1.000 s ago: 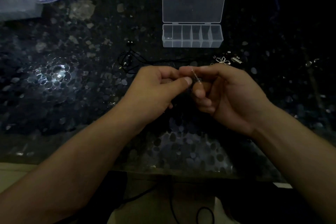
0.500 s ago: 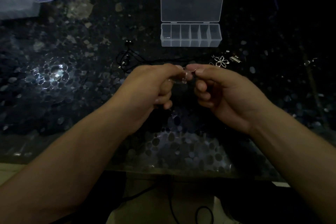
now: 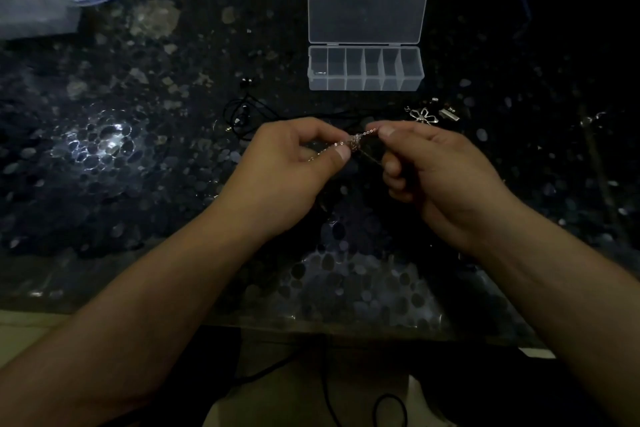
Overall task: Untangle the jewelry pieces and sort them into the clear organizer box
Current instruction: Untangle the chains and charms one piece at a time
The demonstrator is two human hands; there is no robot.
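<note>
I am pinching a knotted chain (image 3: 356,141) between my left hand (image 3: 294,166) and right hand (image 3: 440,170) (both fingertip grips narrow), near the organizer box (image 3: 365,83), bare table (image 3: 138,166) lying left.

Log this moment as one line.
left hand pinches thin silver chain | right hand pinches it | clear plastic organizer box open
</note>
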